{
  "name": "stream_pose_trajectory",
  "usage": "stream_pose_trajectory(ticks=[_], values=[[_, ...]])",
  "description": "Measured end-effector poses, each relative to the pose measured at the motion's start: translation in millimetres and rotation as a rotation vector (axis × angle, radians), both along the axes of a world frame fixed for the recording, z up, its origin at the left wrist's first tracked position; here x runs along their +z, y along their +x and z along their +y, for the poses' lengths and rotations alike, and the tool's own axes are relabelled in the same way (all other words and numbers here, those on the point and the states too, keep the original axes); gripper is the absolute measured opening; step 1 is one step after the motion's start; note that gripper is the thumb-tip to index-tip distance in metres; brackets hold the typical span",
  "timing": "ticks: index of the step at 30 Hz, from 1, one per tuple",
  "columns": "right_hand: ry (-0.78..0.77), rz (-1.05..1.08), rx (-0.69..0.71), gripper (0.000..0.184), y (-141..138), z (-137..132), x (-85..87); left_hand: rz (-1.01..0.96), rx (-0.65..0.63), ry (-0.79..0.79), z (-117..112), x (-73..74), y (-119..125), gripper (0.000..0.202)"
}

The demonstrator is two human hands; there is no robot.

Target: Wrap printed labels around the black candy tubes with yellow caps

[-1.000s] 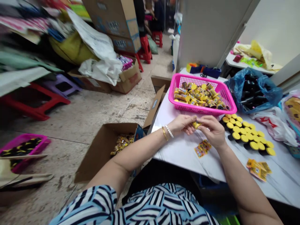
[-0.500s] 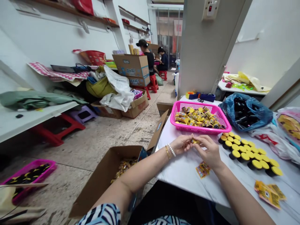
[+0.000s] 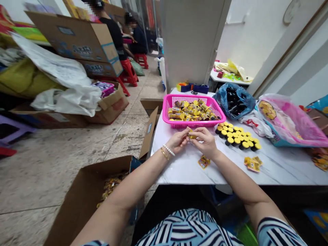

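Note:
Close to the table's front edge, my left hand point(image 3: 178, 141) and my right hand point(image 3: 205, 142) meet with their fingertips closed on a small yellow printed wrapper point(image 3: 191, 135). Fingers cover much of it, so I cannot tell whether anything is inside. Just below my right hand lie a few flat yellow printed wrappers point(image 3: 204, 162). Behind both hands stands a pink basket point(image 3: 193, 125) holding many small tubs in yellow wrappers point(image 3: 188, 110). To the right, small black tubs with yellow lids point(image 3: 237, 138) stand upright in close rows.
More printed wrappers point(image 3: 253, 164) lie at right on the white table point(image 3: 225, 174). Behind are a blue bag of black pieces point(image 3: 234, 100) and a plastic-lined basket point(image 3: 294, 119). A cardboard box point(image 3: 74, 198) with wrapped pieces stands at lower left. Two people sit farther back.
The view has swung to the right and down, so more of the table's right side shows. My hands stay together on the yellow wrapper.

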State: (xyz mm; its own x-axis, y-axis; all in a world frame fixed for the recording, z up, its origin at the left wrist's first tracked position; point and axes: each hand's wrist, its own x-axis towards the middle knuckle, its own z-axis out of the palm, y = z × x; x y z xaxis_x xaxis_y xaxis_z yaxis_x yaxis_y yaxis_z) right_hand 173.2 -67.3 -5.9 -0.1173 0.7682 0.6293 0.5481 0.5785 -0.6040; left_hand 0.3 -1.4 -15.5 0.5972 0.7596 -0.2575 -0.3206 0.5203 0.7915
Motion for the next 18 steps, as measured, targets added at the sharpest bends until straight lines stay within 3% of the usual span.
stream_pose_trajectory(ticks=[4,8,11,14,18], values=[[0.204,-0.161,-0.176,0.03,17.3,36.5,29.4,0.022,-0.014,-0.032,-4.7,-0.1,0.9,0.048],[0.285,-0.366,-0.43,0.032,52.0,52.7,48.7,0.24,0.043,0.205,-8.8,-11.7,2.4,0.053],[0.261,-0.615,-0.647,0.021,85.5,35.3,32.9,0.493,0.05,0.715,-17.4,-21.5,6.6,0.046],[0.122,-0.84,-0.751,0.022,111.8,21.4,5.6,0.627,-0.135,1.187,-27.9,-28.0,13.7,0.037],[-0.025,-0.917,-0.733,0.017,118.4,18.9,-8.7,0.756,-0.25,1.382,-43.7,-25.6,19.2,0.021]])
